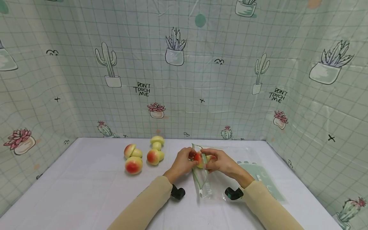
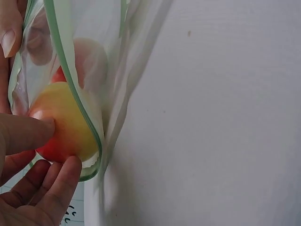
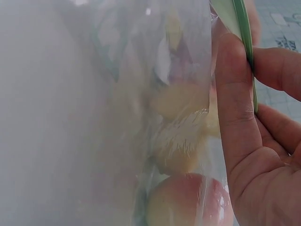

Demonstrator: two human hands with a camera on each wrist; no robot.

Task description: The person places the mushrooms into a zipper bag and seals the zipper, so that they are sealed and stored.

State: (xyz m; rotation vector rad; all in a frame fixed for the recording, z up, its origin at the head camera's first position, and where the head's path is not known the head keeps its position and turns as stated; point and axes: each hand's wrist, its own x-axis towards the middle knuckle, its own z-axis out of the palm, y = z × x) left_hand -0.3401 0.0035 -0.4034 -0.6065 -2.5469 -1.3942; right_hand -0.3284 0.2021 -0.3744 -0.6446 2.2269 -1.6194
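My left hand [image 1: 184, 161] grips a toy mushroom [image 2: 66, 125] with a yellow and red cap, thumb on one side and fingers below. That mushroom is at the mouth of a clear zip bag [image 1: 204, 193] with green seal strips. My right hand [image 1: 222, 163] pinches the bag's green edge between thumb and fingers, in the right wrist view at the green strip [image 3: 248, 52]. Another red-capped mushroom [image 2: 89, 61] shows through the plastic, deeper in the bag. In the right wrist view, a reddish rounded shape [image 3: 188, 200] is visible behind the film, partly blurred.
Several more yellow mushrooms with red-tinged caps, among them a front one [image 1: 133, 165], lie on the white table [image 1: 86, 191] to the left. Flat clear plastic with a mint-green print [image 1: 265, 179] lies to the right. A patterned curtain [image 1: 184, 80] surrounds the table's back and sides.
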